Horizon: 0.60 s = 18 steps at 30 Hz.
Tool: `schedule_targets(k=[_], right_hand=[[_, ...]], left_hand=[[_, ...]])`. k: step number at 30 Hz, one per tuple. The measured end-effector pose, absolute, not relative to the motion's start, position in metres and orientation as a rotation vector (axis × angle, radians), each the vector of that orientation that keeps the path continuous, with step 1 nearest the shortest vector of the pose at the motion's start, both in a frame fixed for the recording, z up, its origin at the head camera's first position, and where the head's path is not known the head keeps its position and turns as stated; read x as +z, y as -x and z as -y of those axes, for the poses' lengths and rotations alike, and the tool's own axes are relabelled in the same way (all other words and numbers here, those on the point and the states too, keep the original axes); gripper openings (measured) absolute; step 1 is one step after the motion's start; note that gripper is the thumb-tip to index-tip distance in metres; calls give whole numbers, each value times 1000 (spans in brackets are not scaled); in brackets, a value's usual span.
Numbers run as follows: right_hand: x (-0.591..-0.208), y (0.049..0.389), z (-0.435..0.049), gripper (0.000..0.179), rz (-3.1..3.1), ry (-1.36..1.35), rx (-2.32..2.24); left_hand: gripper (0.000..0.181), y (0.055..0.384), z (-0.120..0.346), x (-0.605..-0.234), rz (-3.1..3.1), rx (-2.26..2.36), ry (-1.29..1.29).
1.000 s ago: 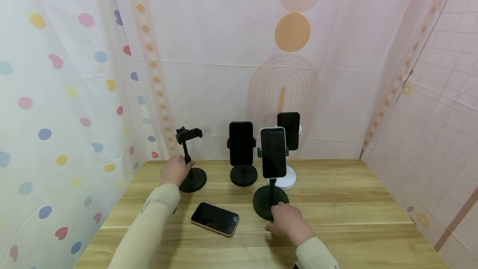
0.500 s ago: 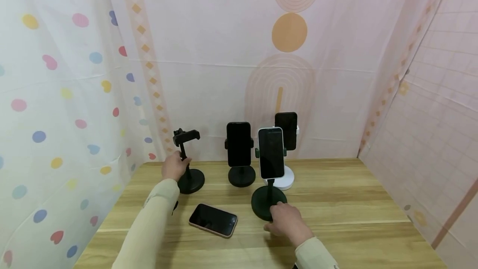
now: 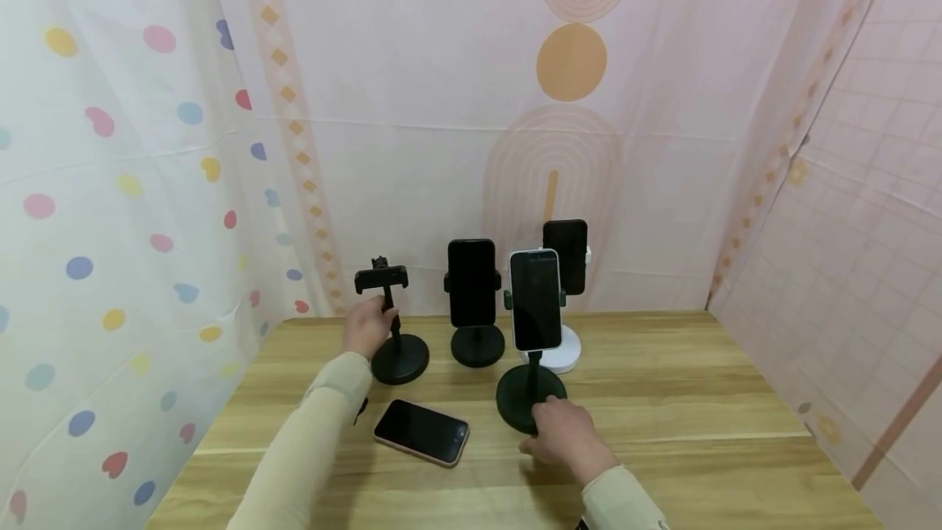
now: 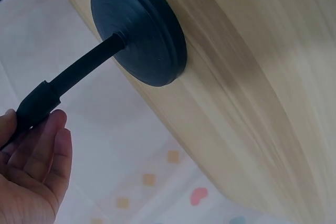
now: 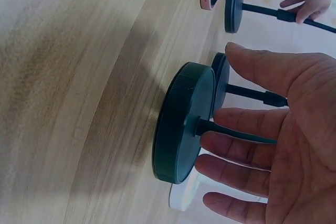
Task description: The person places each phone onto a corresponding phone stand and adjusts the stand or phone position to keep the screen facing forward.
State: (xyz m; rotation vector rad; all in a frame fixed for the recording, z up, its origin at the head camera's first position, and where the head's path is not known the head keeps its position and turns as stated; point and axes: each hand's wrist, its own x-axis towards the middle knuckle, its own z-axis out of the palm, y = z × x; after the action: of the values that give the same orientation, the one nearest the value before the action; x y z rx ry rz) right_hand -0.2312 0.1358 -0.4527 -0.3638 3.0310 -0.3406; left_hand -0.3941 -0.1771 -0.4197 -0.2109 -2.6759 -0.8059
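My left hand [image 3: 366,327] grips the stem of a black phone stand [image 3: 400,361] at the left of the table. The clamp on top holds no phone and faces forward, nearly level. In the left wrist view, thumb and fingers close round the stem [image 4: 81,69] just past its collar. My right hand [image 3: 565,436] is beside the round base of a dark green phone stand [image 3: 518,403], which carries a white-framed phone [image 3: 536,301]. The right wrist view shows those fingers [image 5: 231,169] extended and spread near the base. A loose phone [image 3: 422,432] lies screen up between my arms.
A second black stand with a black phone [image 3: 472,283] stands at the back middle. Behind the green stand, a white stand [image 3: 564,352] bears another dark phone [image 3: 567,256]. Curtains hang right behind the wooden table [image 3: 684,432] and along both sides.
My left hand has shifted the empty black stand slightly right and turned it, so its clamp went from slanted to nearly level. My right hand stays by the green base.
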Motion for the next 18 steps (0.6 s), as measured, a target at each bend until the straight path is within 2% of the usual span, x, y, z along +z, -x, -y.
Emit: schedule_targets(k=[8,18], right_hand=[[-452,232,-134,43,-3029,368,-342],[-452,232,-134,42,-3020,378,-346]], left_hand=[[21,386,153,-420,2707,-793,241],[20,385,148,-421,2684,-815,263]])
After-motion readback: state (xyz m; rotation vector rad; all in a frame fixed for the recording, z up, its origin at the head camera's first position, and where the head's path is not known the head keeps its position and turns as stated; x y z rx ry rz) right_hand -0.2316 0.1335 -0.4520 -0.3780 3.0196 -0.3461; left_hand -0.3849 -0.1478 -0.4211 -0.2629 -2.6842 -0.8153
